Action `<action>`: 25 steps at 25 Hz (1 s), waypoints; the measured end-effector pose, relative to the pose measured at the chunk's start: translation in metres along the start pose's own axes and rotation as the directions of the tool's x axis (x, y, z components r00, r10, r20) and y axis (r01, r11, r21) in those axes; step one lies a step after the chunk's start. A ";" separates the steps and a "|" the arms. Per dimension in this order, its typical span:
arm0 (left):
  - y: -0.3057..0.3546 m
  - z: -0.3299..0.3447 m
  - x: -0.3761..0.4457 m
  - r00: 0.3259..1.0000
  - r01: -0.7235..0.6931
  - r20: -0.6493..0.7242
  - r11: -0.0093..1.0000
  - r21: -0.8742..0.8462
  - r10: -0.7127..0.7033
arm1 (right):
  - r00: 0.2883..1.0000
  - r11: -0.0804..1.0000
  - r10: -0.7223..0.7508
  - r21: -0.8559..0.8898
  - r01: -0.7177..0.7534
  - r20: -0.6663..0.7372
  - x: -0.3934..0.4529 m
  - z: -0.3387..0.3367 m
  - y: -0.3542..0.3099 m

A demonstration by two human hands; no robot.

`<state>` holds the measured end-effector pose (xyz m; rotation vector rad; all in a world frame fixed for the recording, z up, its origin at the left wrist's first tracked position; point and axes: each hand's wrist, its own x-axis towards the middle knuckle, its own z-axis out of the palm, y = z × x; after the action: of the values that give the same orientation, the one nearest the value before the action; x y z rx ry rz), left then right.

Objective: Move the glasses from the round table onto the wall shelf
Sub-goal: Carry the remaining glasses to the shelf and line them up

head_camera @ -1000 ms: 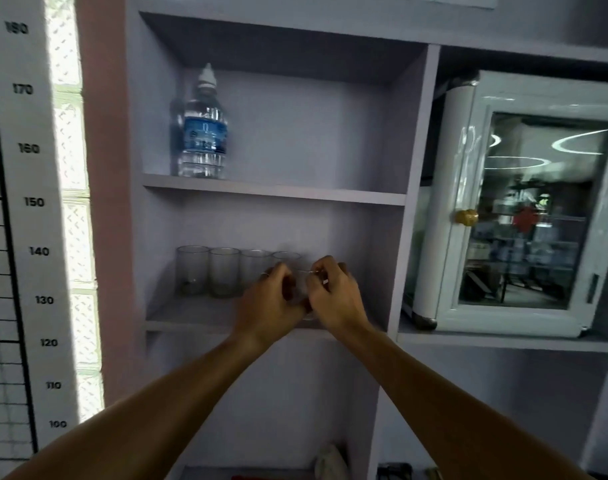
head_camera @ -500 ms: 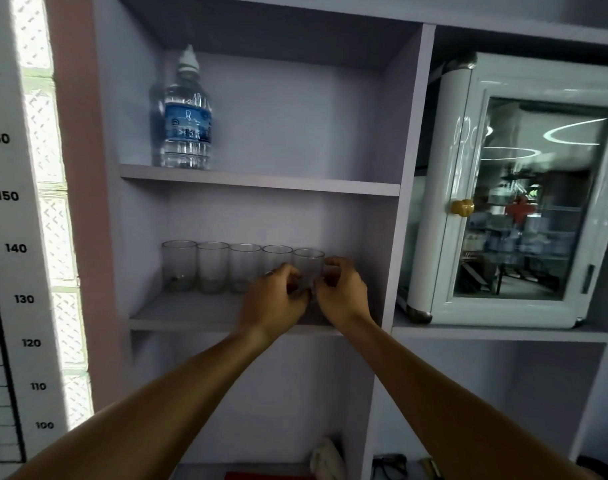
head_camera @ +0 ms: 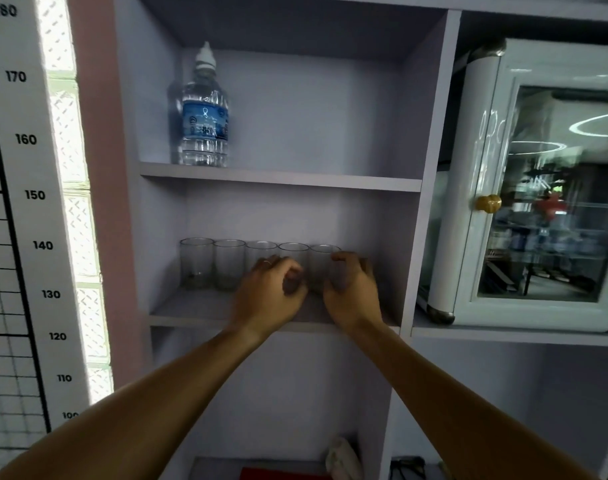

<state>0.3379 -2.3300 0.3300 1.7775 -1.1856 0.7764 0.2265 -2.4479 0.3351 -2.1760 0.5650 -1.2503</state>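
Note:
Several clear glasses [head_camera: 196, 263] stand in a row at the back of the wall shelf's [head_camera: 188, 311] middle board. My left hand [head_camera: 269, 294] is curled around the lower part of the fourth glass [head_camera: 293, 254] from the left. To its right, my right hand [head_camera: 352, 294] wraps the right side of the last glass [head_camera: 322, 261] in the row. Both glasses rest on the board. The hands hide the glasses' bases. The round table is out of sight.
A water bottle [head_camera: 205, 112] stands on the board above. A white cabinet with a glass door [head_camera: 538, 188] fills the compartment to the right. A height chart [head_camera: 18, 202] hangs on the left wall. A white cloth [head_camera: 344, 462] lies on the lowest board.
Both hands carried two glasses back to the right end of the row and set them down. The hands have since drawn slightly apart.

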 end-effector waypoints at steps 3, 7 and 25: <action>-0.039 -0.027 -0.004 0.977 -0.154 -0.094 0.938 0.309 0.191 | 0.968 0.889 -0.193 -0.388 0.242 0.161 -0.006 0.014 0.000; -0.074 -0.046 -0.009 0.997 -0.062 -0.015 0.880 0.472 0.079 | 0.943 0.788 -0.256 -0.519 0.331 0.214 -0.003 0.034 -0.004; -0.052 -0.059 -0.021 0.995 0.025 0.075 0.881 0.473 -0.068 | 0.894 0.818 -0.417 -0.362 0.447 0.162 -0.015 0.030 -0.010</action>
<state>0.3767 -2.2586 0.3233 2.2512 -1.0637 1.0322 0.2468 -2.4234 0.3196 -2.7968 0.3098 -1.3612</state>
